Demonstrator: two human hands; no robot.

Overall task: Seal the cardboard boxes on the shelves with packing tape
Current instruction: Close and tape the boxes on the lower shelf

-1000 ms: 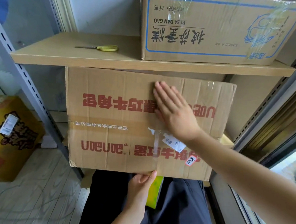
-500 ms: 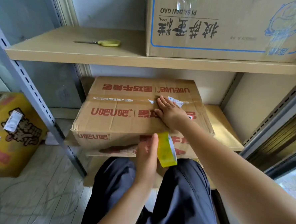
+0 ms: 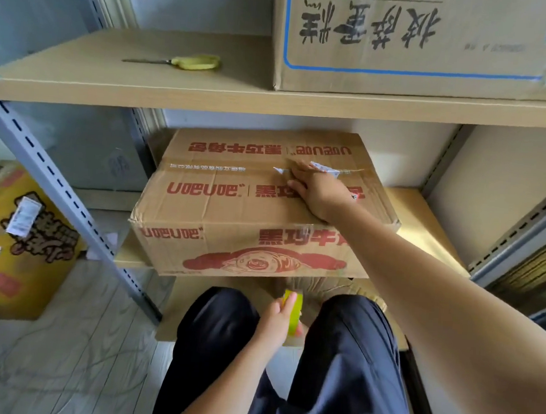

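If my right hand (image 3: pixel 319 192) slips off the seam, flat fingers only pressing, the flaps could spring apart and any tape would wrinkle. The box (image 3: pixel 259 206) sits on the lower shelf (image 3: pixel 424 225), brown, creased, red-printed. Below the box, my left hand (image 3: pixel 277 320) grips the yellow-green tape (image 3: pixel 294 313).

We see both of our arms bare from the frame's edge down to the wrist, with no sleeve showing on either. Our left hand (image 3: pixel 279 319) and right hand (image 3: pixel 319 193) wear no glove, ring, or watch that we can make out. Our legs are covered by dark navy trousers (image 3: pixel 345 365) of plain, loose cloth that creases softly over both knees.
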